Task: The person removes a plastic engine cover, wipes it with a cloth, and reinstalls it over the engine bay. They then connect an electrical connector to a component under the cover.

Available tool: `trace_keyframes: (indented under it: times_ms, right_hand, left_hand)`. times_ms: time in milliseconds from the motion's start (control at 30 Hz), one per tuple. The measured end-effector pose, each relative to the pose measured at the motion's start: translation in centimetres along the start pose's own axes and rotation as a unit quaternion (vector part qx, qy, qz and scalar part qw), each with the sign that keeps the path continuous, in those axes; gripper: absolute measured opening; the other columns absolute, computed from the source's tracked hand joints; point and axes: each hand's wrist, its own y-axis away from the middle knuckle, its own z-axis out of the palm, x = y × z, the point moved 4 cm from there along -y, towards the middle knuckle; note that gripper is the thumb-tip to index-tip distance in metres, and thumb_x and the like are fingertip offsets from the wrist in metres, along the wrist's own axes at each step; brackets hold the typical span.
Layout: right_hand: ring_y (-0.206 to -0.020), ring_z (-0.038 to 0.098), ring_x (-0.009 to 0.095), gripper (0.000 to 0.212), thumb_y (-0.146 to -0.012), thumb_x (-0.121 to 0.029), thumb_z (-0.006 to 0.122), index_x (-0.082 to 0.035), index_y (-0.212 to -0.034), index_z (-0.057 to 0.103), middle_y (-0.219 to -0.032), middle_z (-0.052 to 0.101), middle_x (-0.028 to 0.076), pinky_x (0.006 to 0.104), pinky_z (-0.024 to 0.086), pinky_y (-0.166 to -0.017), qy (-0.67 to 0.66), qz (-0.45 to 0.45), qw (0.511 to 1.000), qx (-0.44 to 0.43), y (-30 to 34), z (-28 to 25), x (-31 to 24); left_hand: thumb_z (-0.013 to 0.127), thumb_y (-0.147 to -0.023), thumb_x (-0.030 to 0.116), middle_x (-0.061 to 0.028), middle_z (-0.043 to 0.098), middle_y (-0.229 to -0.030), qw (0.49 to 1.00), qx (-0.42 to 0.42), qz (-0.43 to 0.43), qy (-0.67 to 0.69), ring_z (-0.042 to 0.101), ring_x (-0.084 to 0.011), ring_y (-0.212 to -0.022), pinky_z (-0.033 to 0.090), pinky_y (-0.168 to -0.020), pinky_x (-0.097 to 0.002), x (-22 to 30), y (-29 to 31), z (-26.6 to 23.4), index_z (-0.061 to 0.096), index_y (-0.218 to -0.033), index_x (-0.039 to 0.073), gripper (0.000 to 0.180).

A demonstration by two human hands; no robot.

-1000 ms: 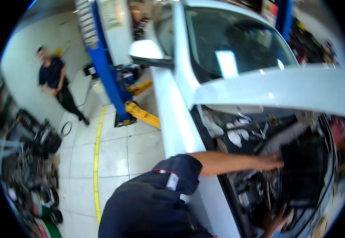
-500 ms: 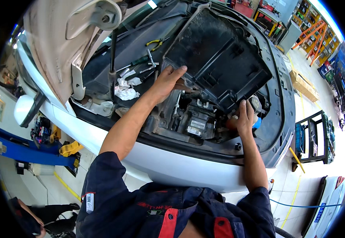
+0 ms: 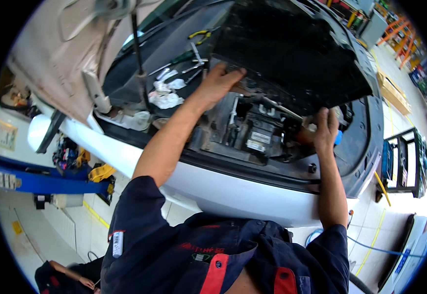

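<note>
A large black plastic cover (image 3: 292, 54) is held tilted over the open engine bay of a silver car. My left hand (image 3: 223, 81) grips its near left corner, thumb on top and fingers underneath. My right hand (image 3: 325, 128) is closed on its near right edge, beside a blue cap (image 3: 338, 137). Below the cover's near edge, a black box with white labels (image 3: 258, 139) sits in the bay. Crumpled white tissues (image 3: 166, 99) and a T-shaped metal tool (image 3: 199, 60) lie left of my left hand, with yellow-handled pliers (image 3: 200, 35) farther back.
The raised hood (image 3: 51, 59) and its black prop rod (image 3: 138, 44) stand at left. The silver fender (image 3: 213, 193) runs between me and the bay. A blue lift arm (image 3: 47, 180) is at lower left; a black cart (image 3: 404, 164) stands right. Another person's hand (image 3: 87, 282) shows at lower left.
The cover has tipped, so its upper face shows less and its near edge sits higher over the bay. Both my hands still hold it. The whole view has shifted.
</note>
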Motion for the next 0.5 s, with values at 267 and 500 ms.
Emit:
trace_keyframes:
  times_ms: [267, 500]
  right_hand:
    - [-0.061, 0.057, 0.014, 0.030, -0.104, -0.025, 0.043, 0.002, -0.115, 0.051, -0.080, 0.053, 0.004, 0.0264, 0.048, -0.055, 0.000, -0.017, 1.000, -0.017, -0.23, -0.05, 1.07]
    - [-0.061, 0.057, 0.014, 0.029, -0.104, -0.026, 0.044, 0.001, -0.111, 0.052, -0.079, 0.052, 0.004, 0.0280, 0.049, -0.055, -0.019, -0.015, 1.000, -0.008, -0.16, 0.07, 0.62]
  left_hand:
    - [0.053, -0.099, 0.018, -0.0166, 0.068, -0.102, 0.999, -0.030, -0.025, -0.007, 0.072, -0.0263, -0.084, 0.061, -0.072, -0.0339, -0.14, 0.05, -0.29, 0.051, -0.119, -0.003, 0.029]
    - [0.054, -0.098, 0.014, -0.0183, 0.066, -0.107, 0.999, -0.034, -0.023, 0.005, 0.072, -0.0273, -0.084, 0.061, -0.070, -0.0328, 0.50, 0.48, 0.32, 0.047, -0.121, -0.005, 0.031]
